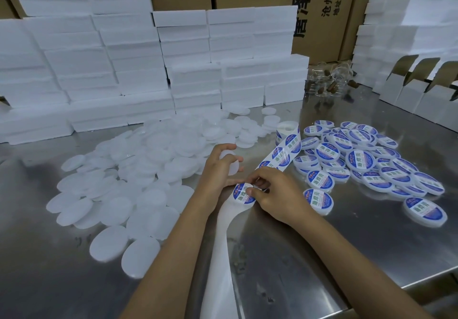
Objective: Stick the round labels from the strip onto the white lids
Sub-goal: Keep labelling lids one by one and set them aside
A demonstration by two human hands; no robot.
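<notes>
The fingers (250,191) of the right hand (277,194) are curled and pinch the edge of a round blue and white label (241,196), which lies on the white backing strip (223,244) just below them. The left hand (218,169), just to the left of these fingers, grips one plain white lid (231,162) with its fingers curled around it. From the pinched label the strip runs up and to the right, with more labels on it, to a small roll of labels (287,132); the bare backing runs down toward the viewer. To the left of the fingers a big heap of unlabelled white lids (138,169) spreads over the steel counter (309,244). To the right lies a pile of labelled lids (359,162), near the hand. Farther behind, white foam boxes (124,58) are stacked, with brown cartons (322,8) behind them.
</notes>
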